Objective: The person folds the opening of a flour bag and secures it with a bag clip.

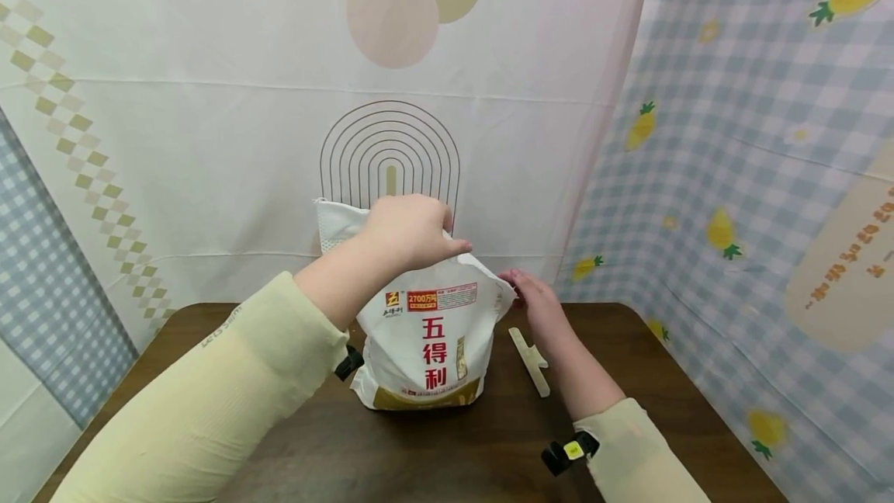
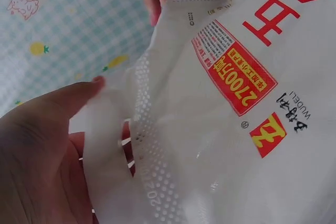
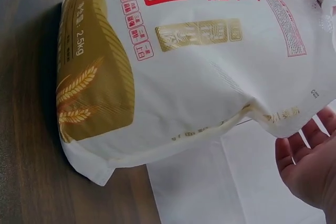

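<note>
A white flour bag (image 1: 419,332) with red lettering and a gold base stands on the table, its top sagging down toward the right. My left hand (image 1: 408,231) grips the bag's upper edge. In the left wrist view, that hand's thumb lies on the near side of the top strip, and its fingers show through the slot behind it. My right hand (image 1: 541,305) is at the bag's upper right corner, fingers loosely bent against it. In the right wrist view, the right fingers (image 3: 302,148) partly pass behind that corner.
A pale bag clip (image 1: 528,362) lies on the brown wooden table (image 1: 419,456), right of the bag and beside the right forearm. Behind the table hangs a white patterned cloth (image 1: 244,138); a blue checked cloth (image 1: 698,177) hangs along the right side.
</note>
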A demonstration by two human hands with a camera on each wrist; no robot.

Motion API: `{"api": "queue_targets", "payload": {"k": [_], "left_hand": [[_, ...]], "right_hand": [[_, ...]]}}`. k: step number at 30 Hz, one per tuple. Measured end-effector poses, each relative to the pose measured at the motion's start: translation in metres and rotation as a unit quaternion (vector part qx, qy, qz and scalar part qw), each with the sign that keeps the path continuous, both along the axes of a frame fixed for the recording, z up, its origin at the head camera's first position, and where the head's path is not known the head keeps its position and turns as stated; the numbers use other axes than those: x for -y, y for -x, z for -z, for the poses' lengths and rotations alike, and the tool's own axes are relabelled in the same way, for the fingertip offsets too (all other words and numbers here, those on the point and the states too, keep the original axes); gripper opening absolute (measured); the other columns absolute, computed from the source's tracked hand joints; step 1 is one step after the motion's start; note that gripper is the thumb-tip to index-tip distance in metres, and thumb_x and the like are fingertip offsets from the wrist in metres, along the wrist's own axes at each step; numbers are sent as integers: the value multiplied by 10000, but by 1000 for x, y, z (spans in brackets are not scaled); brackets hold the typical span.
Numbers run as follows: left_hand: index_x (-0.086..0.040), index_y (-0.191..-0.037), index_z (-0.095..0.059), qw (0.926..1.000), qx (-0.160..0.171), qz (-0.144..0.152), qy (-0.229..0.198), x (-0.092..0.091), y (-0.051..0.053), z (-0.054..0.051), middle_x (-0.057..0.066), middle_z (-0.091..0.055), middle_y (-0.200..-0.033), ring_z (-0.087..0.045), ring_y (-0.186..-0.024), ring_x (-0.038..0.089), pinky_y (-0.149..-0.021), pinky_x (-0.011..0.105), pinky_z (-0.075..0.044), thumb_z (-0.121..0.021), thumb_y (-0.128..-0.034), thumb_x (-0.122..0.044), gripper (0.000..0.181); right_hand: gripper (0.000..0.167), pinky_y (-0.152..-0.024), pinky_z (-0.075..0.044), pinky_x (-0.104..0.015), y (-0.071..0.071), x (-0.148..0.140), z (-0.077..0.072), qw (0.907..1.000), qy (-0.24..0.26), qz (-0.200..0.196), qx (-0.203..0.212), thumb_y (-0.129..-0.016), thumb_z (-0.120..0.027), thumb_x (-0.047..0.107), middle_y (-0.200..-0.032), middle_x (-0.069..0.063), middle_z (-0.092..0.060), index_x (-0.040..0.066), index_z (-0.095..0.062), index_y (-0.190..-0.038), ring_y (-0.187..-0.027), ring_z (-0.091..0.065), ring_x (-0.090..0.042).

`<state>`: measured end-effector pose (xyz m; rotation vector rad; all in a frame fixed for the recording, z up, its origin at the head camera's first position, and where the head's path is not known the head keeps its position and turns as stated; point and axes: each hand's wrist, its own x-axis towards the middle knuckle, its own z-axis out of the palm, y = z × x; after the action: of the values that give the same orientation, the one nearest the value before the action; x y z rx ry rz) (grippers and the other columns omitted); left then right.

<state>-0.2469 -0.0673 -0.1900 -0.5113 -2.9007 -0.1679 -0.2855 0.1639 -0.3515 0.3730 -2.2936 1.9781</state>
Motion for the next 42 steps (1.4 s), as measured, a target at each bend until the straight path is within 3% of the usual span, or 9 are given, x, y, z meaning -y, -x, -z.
{"api": "queue_targets", "payload": {"k": [4,8,14,22,29,33,42], "left_hand": [[-241,-967,-696,9998,-36,19,177,1,-2,-1,-74,-672,-904,-600,-826,174,-788,469,-462,-684,-847,-522,307],[-215,-1122,-693,9994,-74,25,325,2,-5,0,-44,-700,-1027,-623,-904,197,-888,488,-425,-719,-843,-444,363],[-182,-1200,-662,9993,-136,-166,293,5,-6,2,-15,-708,-1101,-641,-995,209,-935,473,-400,-746,-849,-389,416],[-185,-1232,-644,9988,-193,-443,123,14,1,5,-7,-707,-1113,-640,-987,236,-949,467,-340,-755,-841,-421,471],[-201,-1038,-734,9992,-123,-356,144,16,4,6,-37,-714,-977,-616,-878,186,-935,460,-317,-754,-855,-372,252],[-205,-958,-753,9994,-176,-248,132,17,4,6,-49,-717,-917,-616,-869,174,-1012,495,-294,-746,-877,-325,146],[-223,-907,-770,9999,-128,-110,-26,21,4,5,-81,-702,-846,-595,-807,159,-1022,491,-274,-736,-890,-281,70]], "right_hand": [[432,-1011,-393,-399,0,2,-2,9994,-201,-128,243,-1047,-479,282,-1276,-148,-599,-60,-596,-1282,-1161,-520,-219],[448,-1062,-365,-463,-2,5,-3,9973,-477,-264,490,-1036,-515,298,-1348,-177,-555,-32,-563,-1337,-1229,-497,-271],[429,-971,-444,-414,-4,9,0,9939,-947,-237,503,-1024,-548,313,-1281,-146,-602,18,-578,-1334,-1114,-560,-230],[356,-861,-495,-321,-3,13,6,9947,-1015,-83,158,-992,-614,284,-1158,-102,-659,39,-648,-1248,-991,-609,-172],[325,-810,-506,-283,-2,16,10,9951,-972,192,-58,-971,-650,251,-1090,-101,-686,23,-682,-1201,-926,-624,-153],[292,-747,-511,-262,-2,16,12,9941,-1026,308,-194,-961,-664,231,-1023,-99,-691,25,-703,-1165,-868,-623,-156],[245,-645,-476,-313,1,9,12,9784,-1909,527,-597,-950,-679,272,-943,-52,-695,77,-737,-1086,-786,-593,-174]]}}
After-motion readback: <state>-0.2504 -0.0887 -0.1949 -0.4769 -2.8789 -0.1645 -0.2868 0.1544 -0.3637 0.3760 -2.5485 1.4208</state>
